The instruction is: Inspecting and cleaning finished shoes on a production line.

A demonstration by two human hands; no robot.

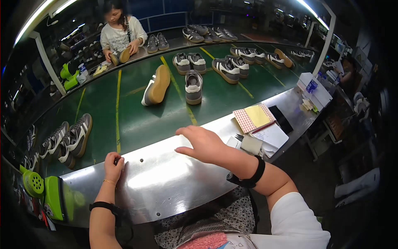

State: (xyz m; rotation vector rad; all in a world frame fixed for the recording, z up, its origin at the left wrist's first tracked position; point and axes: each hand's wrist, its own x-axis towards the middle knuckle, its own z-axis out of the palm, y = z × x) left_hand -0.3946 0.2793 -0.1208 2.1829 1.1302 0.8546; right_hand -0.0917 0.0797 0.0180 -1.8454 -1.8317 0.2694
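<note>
My left hand (pixel 112 167) rests at the border of the metal ledge (pixel 159 182) and the green conveyor belt (pixel 137 128). Its fingers are curled in, and whatever may be inside them is hidden. Over the ledge, my right hand (pixel 202 144) is held open, thumb and fingers apart, with nothing between them. Beyond it on the belt, a grey and white sneaker (pixel 193 87) stands upright. To that one's left, its likely mate, a sneaker (pixel 157 86), lies tipped on its side, gum-coloured sole showing. Neither hand touches a shoe.
Several more sneakers stand along the belt, including a pair (pixel 78 135) at left and a pair (pixel 230 68) at right. Notepads (pixel 259 117) lie on the ledge's right side. A green device (pixel 54 197) sits at lower left. Across the belt, a person (pixel 122 35) holds a shoe.
</note>
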